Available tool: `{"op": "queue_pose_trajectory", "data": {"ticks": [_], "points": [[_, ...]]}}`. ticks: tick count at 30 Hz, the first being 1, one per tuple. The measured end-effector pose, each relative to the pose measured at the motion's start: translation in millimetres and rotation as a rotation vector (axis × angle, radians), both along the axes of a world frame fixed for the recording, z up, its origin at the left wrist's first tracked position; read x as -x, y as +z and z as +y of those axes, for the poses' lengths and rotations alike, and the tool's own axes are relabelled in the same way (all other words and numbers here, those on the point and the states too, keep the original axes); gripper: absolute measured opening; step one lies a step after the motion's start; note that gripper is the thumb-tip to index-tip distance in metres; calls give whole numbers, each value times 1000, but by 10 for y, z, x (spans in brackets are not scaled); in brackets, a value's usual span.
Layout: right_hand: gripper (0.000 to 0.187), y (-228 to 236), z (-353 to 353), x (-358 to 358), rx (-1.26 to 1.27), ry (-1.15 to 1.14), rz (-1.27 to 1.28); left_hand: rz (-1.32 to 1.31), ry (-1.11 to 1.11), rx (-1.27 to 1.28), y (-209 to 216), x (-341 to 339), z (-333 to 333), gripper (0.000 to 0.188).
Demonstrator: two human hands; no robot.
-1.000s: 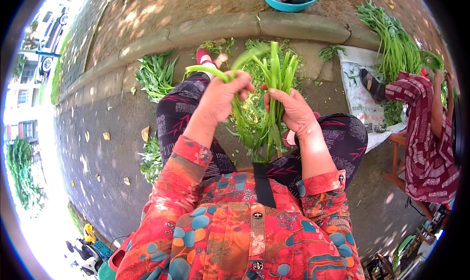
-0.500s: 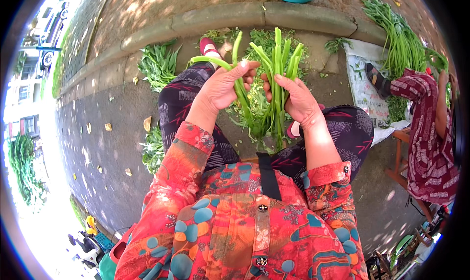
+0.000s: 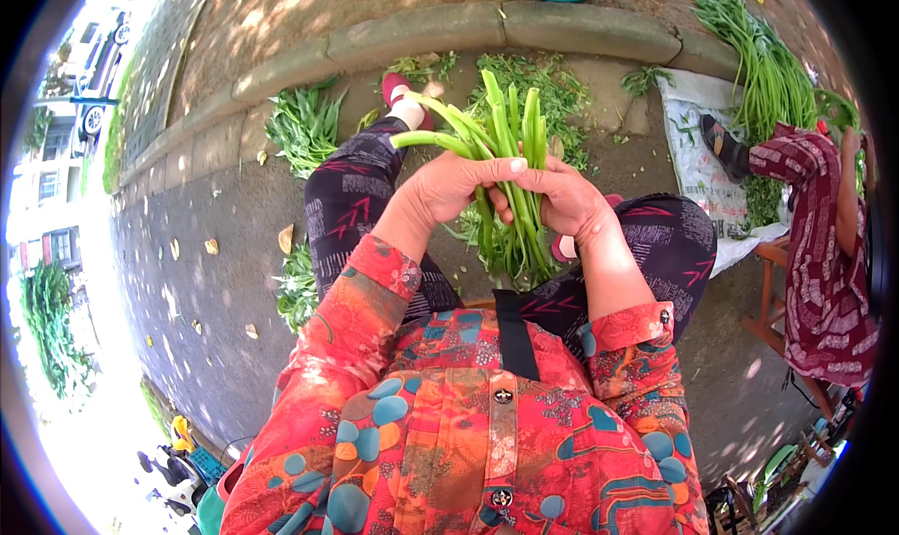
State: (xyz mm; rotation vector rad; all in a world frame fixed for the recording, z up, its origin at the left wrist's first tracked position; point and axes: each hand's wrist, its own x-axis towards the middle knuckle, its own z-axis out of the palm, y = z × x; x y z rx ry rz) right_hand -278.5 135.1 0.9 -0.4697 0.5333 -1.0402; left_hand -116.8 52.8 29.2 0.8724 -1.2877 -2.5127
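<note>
In the head view, the bunch of long green vegetable stalks (image 3: 506,175) now stands more upright than a second ago, with both hands drawn closer to the person's chest, so the gathering looks further along. The left hand (image 3: 449,187) wraps the stems, thumb across them; the right hand (image 3: 567,198) closes around them from the other side. Cut ends fan upward; leafy tips hang above the lap.

Stalk bundle (image 3: 506,161) now gathered tighter.
</note>
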Motion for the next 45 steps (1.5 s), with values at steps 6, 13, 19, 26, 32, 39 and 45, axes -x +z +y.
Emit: {"op": "queue_pose_trajectory", "data": {"ticks": [6,13,19,26,32,39,45], "points": [[32,-34,3,-12,90,99,29,106,-19,63,49,-34,93,65],[25,-30,-45,-39,84,-87,48,191,136,3,-46,-54,92,41],[18,66,-71,-24,13,-192,172,124,489,-45,-116,104,134,31],[16,-74,-106,0,-85,-367,253,-27,223,251,-132,59,116,66],[20,-34,-106,-50,-79,-398,158,-199,-87,442,-136,46,74,71],[19,-90,-75,-32,-125,-349,152,-167,-311,432,-33,24,-12,72],[17,-65,-82,-79,-139,-372,164,-281,-357,308,-132,-3,-79,78]]}}
